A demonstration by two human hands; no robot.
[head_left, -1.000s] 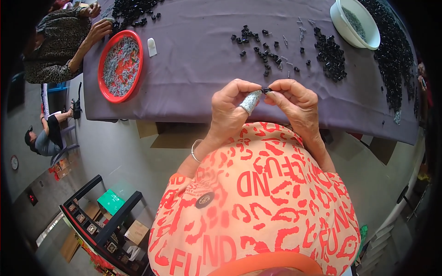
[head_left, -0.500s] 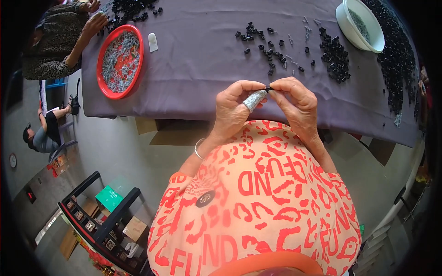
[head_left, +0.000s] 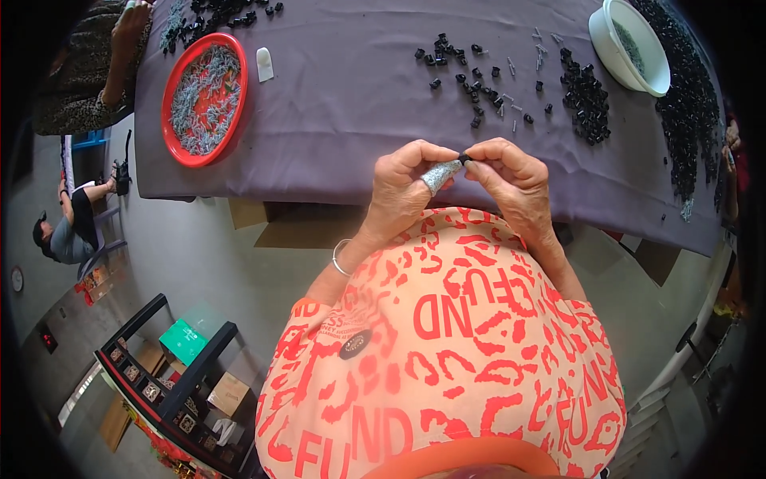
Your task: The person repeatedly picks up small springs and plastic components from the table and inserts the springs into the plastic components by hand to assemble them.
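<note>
Above the table's front edge, my left hand [head_left: 399,190] and my right hand [head_left: 515,177] meet, pinching a small black plastic part [head_left: 464,159] between their fingertips. A silvery-grey wrap [head_left: 440,176] covers one finger of my left hand. The fingers hide much of the part, and I cannot make out whether a screw is in it. Beyond my hands lie scattered black plastic parts [head_left: 477,97] with several loose screws [head_left: 511,66] among them. A denser heap of the same parts [head_left: 586,100] is farther right.
At the left stands a red basin [head_left: 165,112] of screws, beside a small white piece [head_left: 265,65]. A white bowl [head_left: 659,84] sits near a long black heap [head_left: 678,104] at right. Another person's hand [head_left: 128,28] is far left; a seated person [head_left: 76,231] is beyond the table.
My fingers stay together on the black part, which looks slightly turned. The other person's hand has moved left, away from the far-left pile. The whole view has shifted a little.
</note>
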